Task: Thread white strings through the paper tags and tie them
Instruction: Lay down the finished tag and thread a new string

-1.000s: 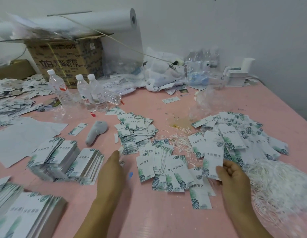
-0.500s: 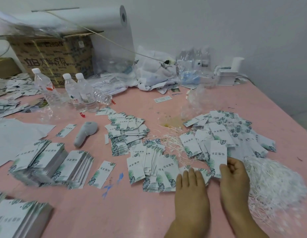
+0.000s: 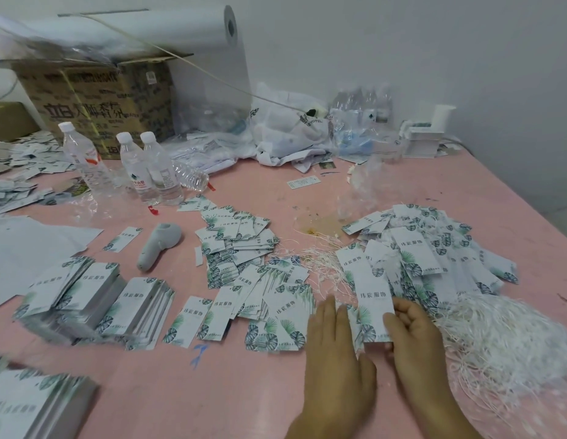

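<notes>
Soft even light, blurred edges

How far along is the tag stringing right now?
Done: the right-hand tag pile seems to carry strings. In hand: right hand pinches one tag; left hand lies flat beside it. Left: unstrung stacks and loose white strings.

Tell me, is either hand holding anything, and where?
The right hand pinches a paper tag at its near lower edge. The left hand lies flat on the tags, holding nothing.

Water bottles (image 3: 149, 166), cardboard box (image 3: 95, 103), paper roll (image 3: 168, 33)
</notes>
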The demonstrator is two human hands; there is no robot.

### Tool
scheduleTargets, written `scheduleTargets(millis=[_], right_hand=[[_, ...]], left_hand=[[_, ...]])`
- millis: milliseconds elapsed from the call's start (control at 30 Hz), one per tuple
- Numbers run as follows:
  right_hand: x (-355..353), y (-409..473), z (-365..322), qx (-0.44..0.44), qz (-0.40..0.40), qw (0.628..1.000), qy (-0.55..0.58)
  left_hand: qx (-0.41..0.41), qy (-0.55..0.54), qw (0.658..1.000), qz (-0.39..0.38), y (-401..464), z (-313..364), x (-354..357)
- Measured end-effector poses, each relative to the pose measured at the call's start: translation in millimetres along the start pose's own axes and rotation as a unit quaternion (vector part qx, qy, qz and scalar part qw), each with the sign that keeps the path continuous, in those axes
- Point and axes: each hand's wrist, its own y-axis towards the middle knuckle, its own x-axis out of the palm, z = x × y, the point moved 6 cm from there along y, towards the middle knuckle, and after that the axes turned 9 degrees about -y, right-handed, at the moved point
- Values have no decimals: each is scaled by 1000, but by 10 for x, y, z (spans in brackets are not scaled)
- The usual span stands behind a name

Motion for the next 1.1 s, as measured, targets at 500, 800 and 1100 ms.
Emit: scheduleTargets(millis=[500,800,1100], right_hand=[[162,-192,-135,-58,-75,982,-162],[487,-282,-110,-231,-205,837,-452],[369,-381,-339,-333,-128,837,-415]], left_hand=[[-250,-718,643,90,-26,-442,-291],[-276,-748,583,154,4,-686,-466],[-300,-758,567,120,-3,-615,-379]])
